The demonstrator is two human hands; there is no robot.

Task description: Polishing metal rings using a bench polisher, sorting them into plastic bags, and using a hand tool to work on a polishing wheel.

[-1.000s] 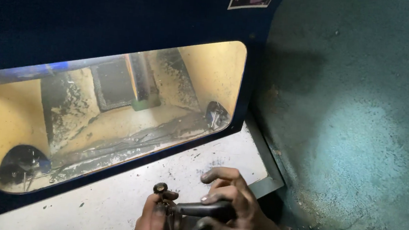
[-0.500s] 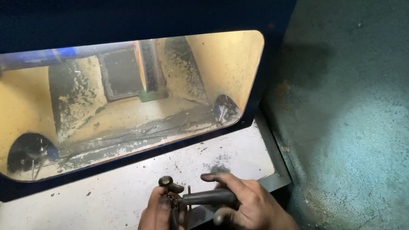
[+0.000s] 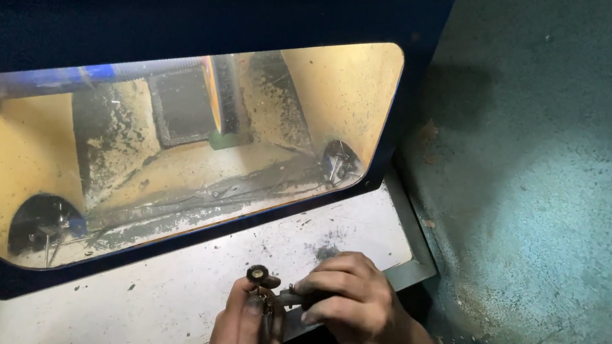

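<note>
A dark blue cabinet [image 3: 188,10] with a yellow-lit viewing window [image 3: 177,147] fills the far left. Since a second ago the view has shifted rightward. On the speckled white table [image 3: 166,285], the right hand [image 3: 353,310] stays clenched around a slim rotary tool [image 3: 289,299]; the left hand [image 3: 242,331] pinches its small brush wheel [image 3: 257,271], near edge.

Your left hand [image 3: 243,327] and right hand [image 3: 350,310] are meeting over the near edge of the shelf [image 3: 165,292], sharing a small tool [image 3: 267,293] between them. Behind the shelf the cabinet window [image 3: 177,147] is sitting, with the wall [image 3: 553,177] standing to your right.
</note>
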